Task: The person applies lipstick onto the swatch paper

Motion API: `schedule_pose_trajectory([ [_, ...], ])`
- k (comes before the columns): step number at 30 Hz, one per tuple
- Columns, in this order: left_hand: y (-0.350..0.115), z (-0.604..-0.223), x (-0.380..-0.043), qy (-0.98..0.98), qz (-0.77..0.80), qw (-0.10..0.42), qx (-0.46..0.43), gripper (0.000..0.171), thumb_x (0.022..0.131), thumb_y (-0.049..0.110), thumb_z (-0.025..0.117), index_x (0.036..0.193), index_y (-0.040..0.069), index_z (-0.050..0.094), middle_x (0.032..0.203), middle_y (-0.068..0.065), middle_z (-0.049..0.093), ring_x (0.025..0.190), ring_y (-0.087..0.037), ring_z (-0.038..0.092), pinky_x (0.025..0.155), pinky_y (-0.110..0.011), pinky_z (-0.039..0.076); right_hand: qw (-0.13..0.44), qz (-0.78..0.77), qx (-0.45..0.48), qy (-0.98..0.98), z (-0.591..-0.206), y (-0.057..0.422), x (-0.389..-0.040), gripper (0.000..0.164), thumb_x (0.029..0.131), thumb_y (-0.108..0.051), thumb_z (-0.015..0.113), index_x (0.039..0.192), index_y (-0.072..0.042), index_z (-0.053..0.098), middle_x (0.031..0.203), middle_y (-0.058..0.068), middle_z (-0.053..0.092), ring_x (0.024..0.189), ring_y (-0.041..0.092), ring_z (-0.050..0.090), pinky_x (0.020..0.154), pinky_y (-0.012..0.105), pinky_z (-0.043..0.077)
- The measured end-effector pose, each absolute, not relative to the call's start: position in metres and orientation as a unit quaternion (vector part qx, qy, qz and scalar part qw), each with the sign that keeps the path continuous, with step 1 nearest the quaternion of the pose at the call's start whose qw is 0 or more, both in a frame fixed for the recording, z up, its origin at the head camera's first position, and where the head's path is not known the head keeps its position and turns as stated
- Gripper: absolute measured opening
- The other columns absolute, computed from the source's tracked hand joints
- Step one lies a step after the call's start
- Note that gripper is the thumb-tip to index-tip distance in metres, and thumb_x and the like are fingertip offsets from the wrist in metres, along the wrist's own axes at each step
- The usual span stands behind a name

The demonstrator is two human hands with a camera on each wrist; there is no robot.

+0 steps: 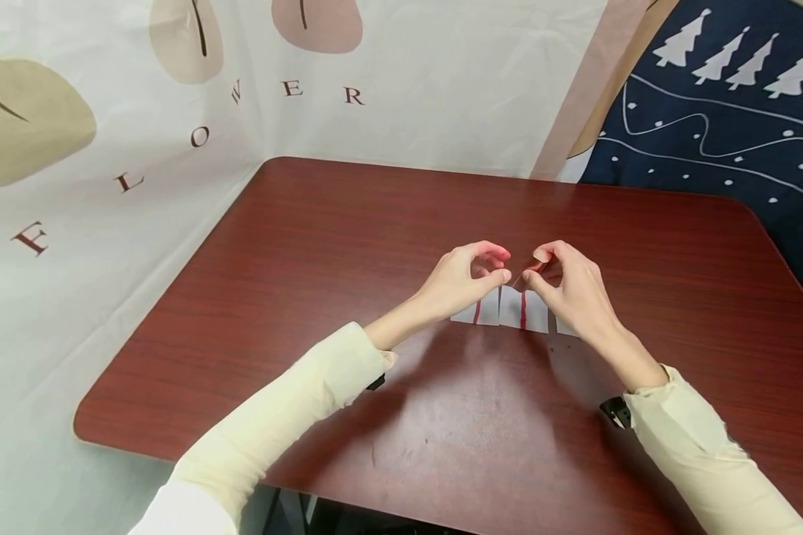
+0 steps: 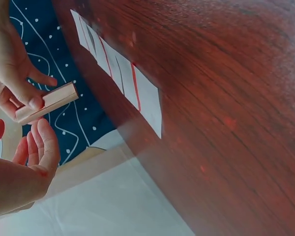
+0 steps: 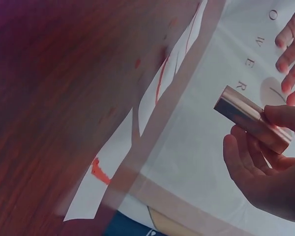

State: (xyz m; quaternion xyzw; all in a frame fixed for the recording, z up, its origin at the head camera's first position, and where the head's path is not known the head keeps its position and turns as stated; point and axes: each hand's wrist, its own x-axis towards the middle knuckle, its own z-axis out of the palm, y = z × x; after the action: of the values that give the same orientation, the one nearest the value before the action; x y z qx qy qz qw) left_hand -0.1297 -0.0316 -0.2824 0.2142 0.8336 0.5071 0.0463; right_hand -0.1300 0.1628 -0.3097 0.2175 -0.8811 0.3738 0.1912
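My right hand (image 1: pixel 578 290) pinches a shiny rose-gold lipstick tube (image 3: pixel 253 118) between thumb and fingers, above the table. The tube looks capped, and only a sliver of it shows in the head view. My left hand (image 1: pixel 465 275) hovers just to its left, fingers loosely bent and holding nothing. In the left wrist view its fingertips (image 2: pixel 44 135) come close to the tube; the right wrist view shows a gap. Below the hands lie white paper pieces in a row, the middle one (image 1: pixel 517 316) with a red stripe. Another piece (image 3: pixel 81 204) carries a thicker red smear.
The reddish-brown wooden table (image 1: pixel 308 275) has rounded corners. A pale printed cloth (image 1: pixel 442 96) hangs behind and to the left, and a dark blue cloth (image 1: pixel 709 156) with white trees hangs at the back right. The right forearm partly covers the rightmost paper.
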Motion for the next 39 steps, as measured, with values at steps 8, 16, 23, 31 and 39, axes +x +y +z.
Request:
schedule_pose_trajectory([
  [8, -0.037, -0.288, -0.128, 0.821, 0.526, 0.059, 0.212, 0.025, 0.089, 0.012, 0.06, 0.113, 0.006, 0.062, 0.101, -0.002, 0.064, 0.083, -0.011, 0.062, 0.075, -0.02, 0.046, 0.172, 0.353, 0.199, -0.898, -0.313, 0.169, -0.142, 0.019, 0.081, 0.0, 0.068, 0.091, 0.0, 0.052, 0.086, 0.011, 0.059, 0.069, 0.023, 0.059, 0.064, 0.033, 0.048],
  [16, -0.04, -0.293, -0.127, 0.813, 0.544, 0.068, 0.195, 0.023, 0.089, 0.011, 0.059, 0.111, 0.005, 0.063, 0.098, -0.002, 0.065, 0.084, -0.015, 0.063, 0.076, -0.02, 0.047, 0.162, 0.35, 0.191, -0.903, -0.315, 0.174, -0.151, 0.02, 0.081, -0.001, 0.068, 0.092, 0.0, 0.051, 0.086, 0.012, 0.059, 0.072, 0.026, 0.061, 0.065, 0.036, 0.048],
  [23, -0.046, -0.298, -0.127, 0.826, 0.53, 0.054, 0.183, 0.021, 0.089, 0.011, 0.06, 0.109, 0.007, 0.064, 0.096, -0.001, 0.065, 0.082, -0.011, 0.062, 0.073, -0.02, 0.047, 0.149, 0.336, 0.177, -0.913, -0.314, 0.174, -0.163, 0.017, 0.082, -0.001, 0.065, 0.095, 0.002, 0.054, 0.087, 0.015, 0.055, 0.076, 0.029, 0.053, 0.064, 0.034, 0.04],
  [31, -0.06, -0.303, -0.126, 0.837, 0.515, 0.034, 0.18, 0.025, 0.088, 0.009, 0.058, 0.113, 0.007, 0.061, 0.095, -0.001, 0.065, 0.08, -0.011, 0.062, 0.07, -0.022, 0.045, 0.119, 0.325, 0.165, -0.924, -0.318, 0.174, -0.176, 0.014, 0.082, -0.004, 0.066, 0.09, 0.0, 0.054, 0.083, 0.015, 0.057, 0.073, 0.027, 0.053, 0.065, 0.036, 0.039],
  [39, -0.067, -0.304, -0.13, 0.849, 0.5, 0.023, 0.17, 0.025, 0.089, 0.011, 0.059, 0.114, 0.009, 0.06, 0.093, 0.001, 0.063, 0.078, -0.012, 0.062, 0.068, -0.023, 0.045, 0.106, 0.311, 0.149, -0.933, -0.324, 0.17, -0.182, 0.016, 0.082, -0.009, 0.067, 0.09, 0.0, 0.057, 0.081, 0.014, 0.06, 0.072, 0.026, 0.055, 0.063, 0.035, 0.041],
])
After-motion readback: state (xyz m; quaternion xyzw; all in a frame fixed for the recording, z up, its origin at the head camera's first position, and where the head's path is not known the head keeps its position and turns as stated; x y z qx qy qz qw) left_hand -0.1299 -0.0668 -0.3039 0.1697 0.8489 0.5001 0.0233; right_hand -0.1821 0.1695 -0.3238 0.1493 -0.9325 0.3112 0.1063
